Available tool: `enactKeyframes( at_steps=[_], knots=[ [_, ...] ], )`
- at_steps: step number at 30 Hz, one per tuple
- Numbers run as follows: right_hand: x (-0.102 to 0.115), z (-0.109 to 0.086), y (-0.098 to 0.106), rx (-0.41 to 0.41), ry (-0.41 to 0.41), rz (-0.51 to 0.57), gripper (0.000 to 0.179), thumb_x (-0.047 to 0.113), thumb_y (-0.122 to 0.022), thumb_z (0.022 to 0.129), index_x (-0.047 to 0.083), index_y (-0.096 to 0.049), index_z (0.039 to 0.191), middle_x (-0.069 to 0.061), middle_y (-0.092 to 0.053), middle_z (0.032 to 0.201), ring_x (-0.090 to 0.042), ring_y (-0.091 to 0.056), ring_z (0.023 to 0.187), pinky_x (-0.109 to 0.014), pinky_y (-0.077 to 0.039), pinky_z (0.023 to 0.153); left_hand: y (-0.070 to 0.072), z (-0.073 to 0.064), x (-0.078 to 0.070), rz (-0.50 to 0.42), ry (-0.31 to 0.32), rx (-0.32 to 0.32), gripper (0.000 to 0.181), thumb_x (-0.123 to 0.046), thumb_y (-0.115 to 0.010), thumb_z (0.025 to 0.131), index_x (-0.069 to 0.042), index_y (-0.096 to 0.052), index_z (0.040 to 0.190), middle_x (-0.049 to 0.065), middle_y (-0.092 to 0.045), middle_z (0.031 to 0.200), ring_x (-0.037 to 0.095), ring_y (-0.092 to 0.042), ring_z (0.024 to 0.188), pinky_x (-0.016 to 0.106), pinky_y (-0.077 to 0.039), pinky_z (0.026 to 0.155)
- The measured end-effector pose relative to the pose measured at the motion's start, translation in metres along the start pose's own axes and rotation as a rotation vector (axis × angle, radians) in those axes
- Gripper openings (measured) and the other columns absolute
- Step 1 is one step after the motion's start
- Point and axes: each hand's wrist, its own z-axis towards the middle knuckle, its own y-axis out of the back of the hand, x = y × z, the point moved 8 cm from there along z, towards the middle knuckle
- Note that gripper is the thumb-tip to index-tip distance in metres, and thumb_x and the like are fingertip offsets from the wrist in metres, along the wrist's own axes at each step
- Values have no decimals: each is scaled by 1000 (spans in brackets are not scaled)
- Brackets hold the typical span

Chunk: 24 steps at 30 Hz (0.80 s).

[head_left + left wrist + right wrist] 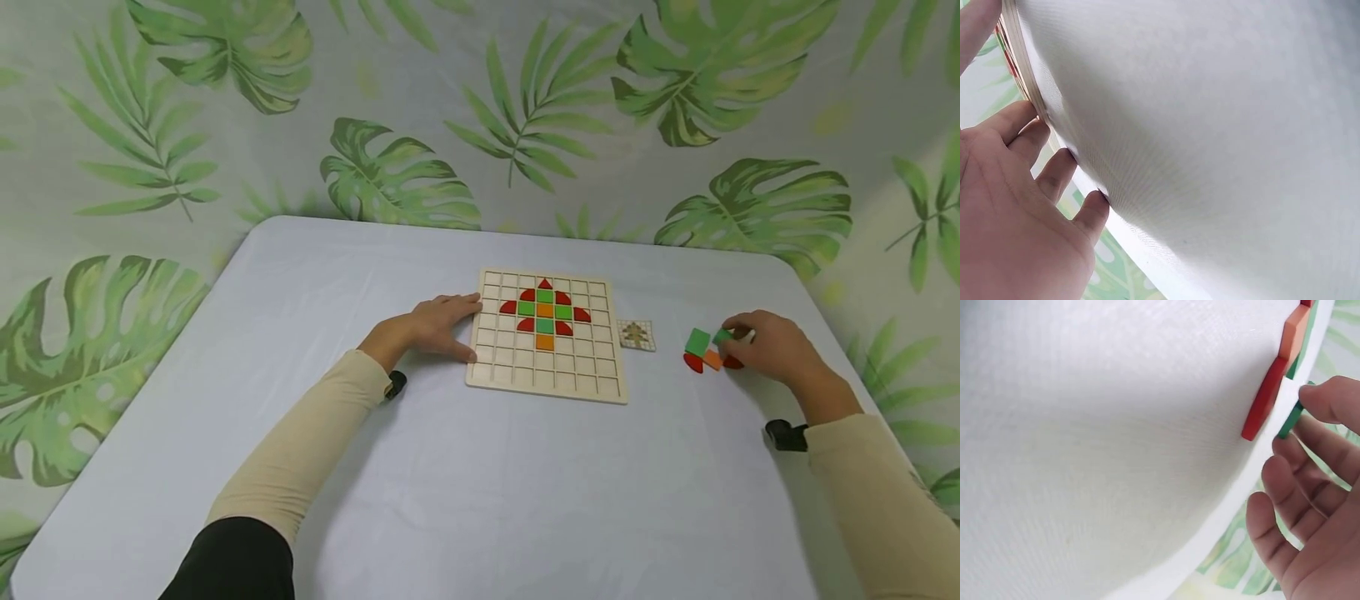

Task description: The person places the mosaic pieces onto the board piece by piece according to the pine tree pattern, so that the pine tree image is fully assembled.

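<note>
A square wooden grid board (pixel 506 367) lies on the table, with red, green and orange tiles set in its cells as a tree-like shape. My left hand (pixel 438 327) is at the board's left edge, fingers spread and thumb lower down; in the left wrist view the fingertips (pixel 1032 111) meet the edge and the cloth. Off to the right, my right hand (pixel 772 348) pinches a green tile (pixel 1291 420) between thumb and fingers. Below it lie a larger-looking green tile (pixel 697 342), an orange tile (pixel 712 360) and red tiles (pixel 693 363), one partly hidden by the hand.
A small pattern card (pixel 637 335) with a brown tree-like figure on a grid lies against the board's right side. White cloth (pixel 480 483) covers the table. Behind it hangs a leaf-print backdrop (pixel 525 117).
</note>
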Motion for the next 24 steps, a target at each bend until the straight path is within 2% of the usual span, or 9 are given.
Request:
enactKeyframes(
  at_steps=[5, 9, 16, 19, 24],
  knots=[
    [10, -1, 8, -50, 41, 33, 39, 22, -62, 92, -5, -64, 120, -29, -63, 110, -37, -59, 90, -29, -44, 59, 2, -1, -1, 1, -2, -4, 92, -49, -72, 86, -21, -24, 159, -3, -9, 170, 31, -12, 156, 55, -17, 124],
    [22, -1, 11, -83, 80, 34, 36, 20, -62, 92, -4, -65, 118, -29, -64, 108, -33, -59, 86, -29, -44, 59, 1, 0, -1, 0, -1, 5, 92, -50, -72, 86, -21, -24, 159, -4, -9, 170, 31, -12, 156, 55, -18, 124],
    [68, -4, 20, -179, 216, 16, 28, 14, -66, 90, -1, -69, 113, -22, -66, 103, -25, -55, 78, -30, -42, 60, 0, 1, 0, 14, 3, -6, 92, -50, -71, 86, -21, -24, 159, -3, -10, 170, 31, -13, 156, 55, -18, 124],
    [92, -7, 20, -179, 257, 0, 26, 13, -68, 89, 0, -69, 113, -19, -67, 102, -25, -56, 80, -32, -43, 64, -1, 1, 0, 12, 7, -3, 92, -51, -71, 86, -22, -24, 159, -4, -9, 170, 30, -12, 156, 55, -18, 124],
    [129, -7, 9, -99, 279, -40, 29, 16, -68, 91, 3, -69, 116, -15, -66, 104, -25, -57, 83, -34, -45, 66, -1, 1, -1, 8, 14, 2, 92, -50, -72, 86, -23, -24, 159, -5, -9, 170, 30, -12, 157, 55, -18, 124]
  ],
)
